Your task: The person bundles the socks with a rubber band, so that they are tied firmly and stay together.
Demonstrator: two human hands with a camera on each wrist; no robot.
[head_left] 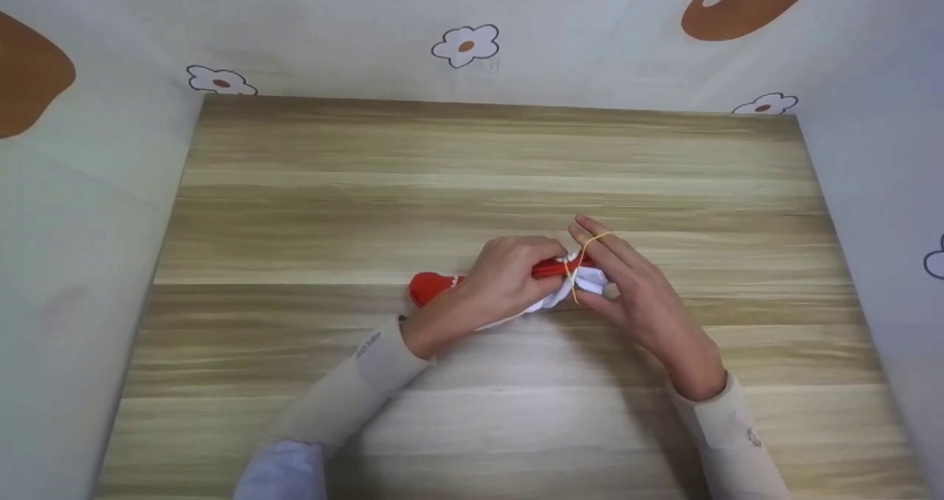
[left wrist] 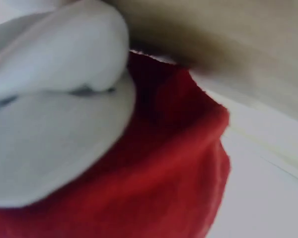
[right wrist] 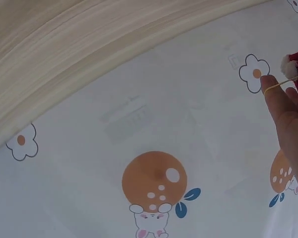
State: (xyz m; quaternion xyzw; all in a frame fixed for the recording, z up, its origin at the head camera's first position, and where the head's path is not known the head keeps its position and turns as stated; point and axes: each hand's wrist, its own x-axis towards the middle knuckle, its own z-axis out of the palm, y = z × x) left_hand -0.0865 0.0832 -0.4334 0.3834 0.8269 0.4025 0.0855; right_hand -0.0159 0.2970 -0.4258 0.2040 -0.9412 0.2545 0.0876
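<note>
Red and white socks point(head_left: 426, 287) lie bundled lengthwise, a rounded red end out to the left. Over their middle my left hand point(head_left: 509, 271) grips the bundle, thumb and fingers at its right part. Red cloth point(left wrist: 154, 163) and white cloth point(left wrist: 54, 134) fill the left wrist view close up. A thin yellow rubber band point(head_left: 571, 279) crosses the bundle's right end and runs up over the fingers of my right hand point(head_left: 641, 293). Those fingers are fairly straight, stretching the band, with the thumb below near the white cloth. In the right wrist view the band point(right wrist: 283, 85) loops over a fingertip.
A wood-grain table top point(head_left: 354, 190) lies beneath both hands. Pale walls point(head_left: 339, 35) printed with flowers and brown shapes rise at its back and sides. Beige bands point(head_left: 354, 389) cover both forearms.
</note>
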